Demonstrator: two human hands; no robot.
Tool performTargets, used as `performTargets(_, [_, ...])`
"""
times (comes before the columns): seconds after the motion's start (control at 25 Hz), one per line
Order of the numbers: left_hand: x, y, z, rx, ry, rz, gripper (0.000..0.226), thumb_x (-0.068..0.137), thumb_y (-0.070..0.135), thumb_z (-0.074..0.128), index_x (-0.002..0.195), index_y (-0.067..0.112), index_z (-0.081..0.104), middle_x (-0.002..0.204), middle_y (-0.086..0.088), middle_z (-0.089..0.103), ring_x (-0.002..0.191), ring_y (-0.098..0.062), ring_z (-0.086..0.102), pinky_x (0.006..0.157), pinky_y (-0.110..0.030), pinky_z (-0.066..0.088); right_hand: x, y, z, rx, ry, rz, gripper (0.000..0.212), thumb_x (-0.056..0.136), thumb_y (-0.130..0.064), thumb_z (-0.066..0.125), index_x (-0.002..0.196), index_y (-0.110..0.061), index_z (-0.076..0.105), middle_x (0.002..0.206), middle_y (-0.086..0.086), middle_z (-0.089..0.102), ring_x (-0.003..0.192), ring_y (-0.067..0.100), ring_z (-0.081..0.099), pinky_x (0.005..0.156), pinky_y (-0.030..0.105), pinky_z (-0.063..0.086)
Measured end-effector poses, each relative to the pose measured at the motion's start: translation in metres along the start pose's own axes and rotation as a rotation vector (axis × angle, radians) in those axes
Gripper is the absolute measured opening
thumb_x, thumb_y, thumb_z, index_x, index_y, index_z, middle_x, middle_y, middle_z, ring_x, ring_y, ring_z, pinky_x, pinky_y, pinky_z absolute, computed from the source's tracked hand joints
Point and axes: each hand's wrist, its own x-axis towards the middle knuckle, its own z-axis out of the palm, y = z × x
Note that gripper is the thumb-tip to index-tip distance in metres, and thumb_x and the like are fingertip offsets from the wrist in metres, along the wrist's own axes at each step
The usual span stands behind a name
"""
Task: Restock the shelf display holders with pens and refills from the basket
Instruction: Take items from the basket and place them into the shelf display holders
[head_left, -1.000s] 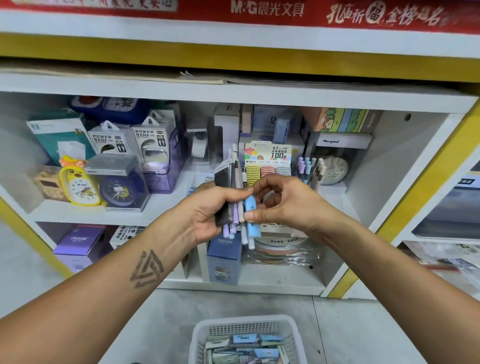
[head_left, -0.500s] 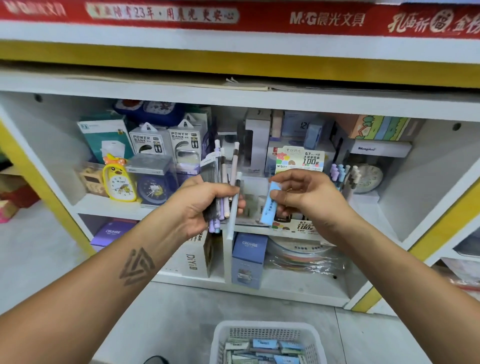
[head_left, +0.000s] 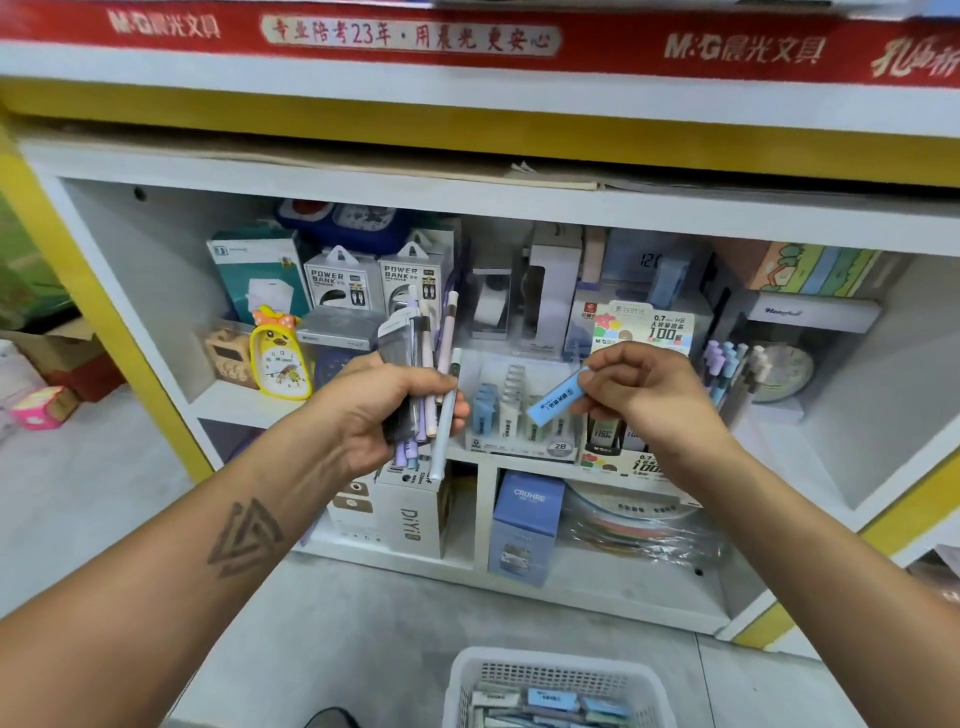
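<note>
White shelves fill the middle of the frame. Left hand (head_left: 387, 415) has its grip curled round a bunch of pens (head_left: 434, 374), maybe five. Right hand (head_left: 644, 395) pinches one blue refill box (head_left: 558, 397), just in front of the display holder (head_left: 519, 415), which looks half full. One basket (head_left: 558, 686) at the bottom still has many boxes, so lots is left.

Both forearms reach forward from the bottom corners, bare. The left hand (head_left: 384, 410) is raised at mid-frame, back toward the camera, fingers curled round a bundle of pens (head_left: 434, 374). The right hand (head_left: 644, 395) is level with it and well apart, wrist bent inward, thumb and fingers pinching one end of a blue refill box (head_left: 556, 397).
</note>
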Motion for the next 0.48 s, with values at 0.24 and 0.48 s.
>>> performTargets(0.24, [0.0,0.003,-0.004,-0.039,0.006,-0.038,0.021,0.083,-0.01,0.065,0.103,-0.017,0.062,0.079,-0.03,0.068,0.062,-0.033,0.07,0.054,-0.034,0.058,0.03,0.0,0.029,-0.228,0.093,-0.137,0.012,0.091,-0.002,0.068,0.089,-0.014,0.066,0.09,0.008,0.069,0.075,0.021,0.076,0.075,0.034,0.062])
performTargets(0.48, [0.005,0.006,-0.011,-0.061,-0.012,-0.065,0.027,0.085,-0.009,0.063,0.11,-0.02,0.059,0.074,-0.027,0.068,0.058,-0.03,0.07,0.051,-0.032,0.057,0.066,0.012,0.064,-0.911,0.021,-0.442,0.012,0.091,-0.018,0.071,0.102,-0.021,0.069,0.088,-0.003,0.07,0.082,0.018,0.065,0.077,0.038,0.057])
